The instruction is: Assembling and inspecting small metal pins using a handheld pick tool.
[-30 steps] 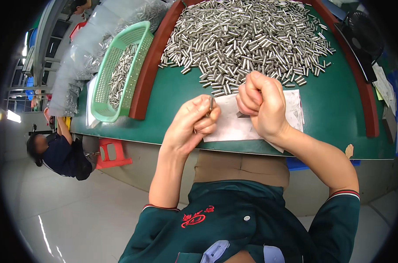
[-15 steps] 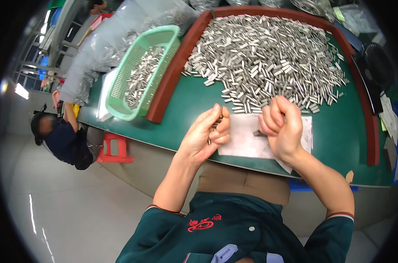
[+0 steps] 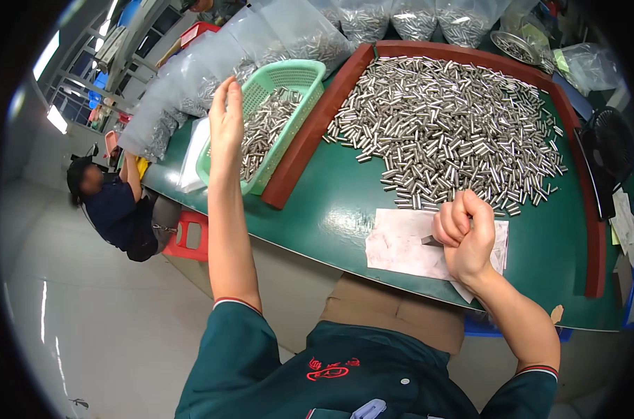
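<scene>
My left hand (image 3: 226, 129) is stretched out over the near left side of the green plastic basket (image 3: 313, 73), its fingers long and straight. No pins show in that hand, though its palm side is partly hidden. Inside the basket lies a heap of short metal pins (image 3: 271, 122). My right hand (image 3: 467, 234) is closed in a fist above a sheet of stained white paper (image 3: 397, 244). A small dark grey piece (image 3: 431, 241) shows at the fist's lower left edge; whether the fingers grip it cannot be made out. A large pile of shiny metal pins (image 3: 449, 126) spreads beyond the paper.
Red-brown rails (image 3: 317, 129) border the pile on the green table (image 3: 317, 230). Clear bags of pins (image 3: 310, 42) line the back and left. A black fan (image 3: 603, 143) stands at the right. A seated person (image 3: 118, 206) works at the far left by a red stool (image 3: 191, 237).
My left hand has swung from beside the paper up and left to the basket, its fingers straightened; the pins it held no longer show. My right fist stays over the paper. The view has shifted.
</scene>
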Demonstrator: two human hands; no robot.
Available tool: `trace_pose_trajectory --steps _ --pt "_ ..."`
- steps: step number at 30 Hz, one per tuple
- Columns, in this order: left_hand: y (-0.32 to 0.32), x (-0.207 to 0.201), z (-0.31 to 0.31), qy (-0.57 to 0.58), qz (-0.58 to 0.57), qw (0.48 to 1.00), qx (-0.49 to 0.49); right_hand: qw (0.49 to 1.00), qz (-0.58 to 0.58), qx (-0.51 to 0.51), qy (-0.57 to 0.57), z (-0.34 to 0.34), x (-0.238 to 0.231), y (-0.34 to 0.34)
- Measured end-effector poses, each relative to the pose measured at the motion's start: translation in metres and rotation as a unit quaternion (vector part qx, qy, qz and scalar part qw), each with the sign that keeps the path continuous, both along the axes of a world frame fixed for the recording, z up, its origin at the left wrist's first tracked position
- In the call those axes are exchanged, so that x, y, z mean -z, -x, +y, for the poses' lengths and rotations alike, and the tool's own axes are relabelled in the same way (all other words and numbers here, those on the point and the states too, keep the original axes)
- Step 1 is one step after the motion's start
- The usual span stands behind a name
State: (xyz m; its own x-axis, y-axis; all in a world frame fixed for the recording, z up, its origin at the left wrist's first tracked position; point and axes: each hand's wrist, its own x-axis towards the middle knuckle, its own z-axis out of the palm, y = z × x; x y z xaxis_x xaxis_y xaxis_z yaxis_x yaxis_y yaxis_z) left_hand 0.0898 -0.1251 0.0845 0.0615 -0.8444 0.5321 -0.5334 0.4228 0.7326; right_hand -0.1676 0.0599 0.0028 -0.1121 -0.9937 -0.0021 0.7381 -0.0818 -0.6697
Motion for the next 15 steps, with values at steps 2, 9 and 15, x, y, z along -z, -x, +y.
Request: trace_pose_trajectory --steps 2,9,15 --pt "0.013 0.011 0.018 0.039 0.020 0.999 0.022 1.000 0.011 -0.002 0.003 -0.002 -0.002 0.001" --pt "0.077 0.072 0.097 -0.007 -0.137 0.972 0.192 1.000 -0.016 -0.008 -0.011 -0.007 0.002 0.003" --pt "0.087 0.082 0.095 -0.029 -0.235 0.940 0.246 1.000 -0.013 -0.001 -0.019 -0.006 0.003 0.003"
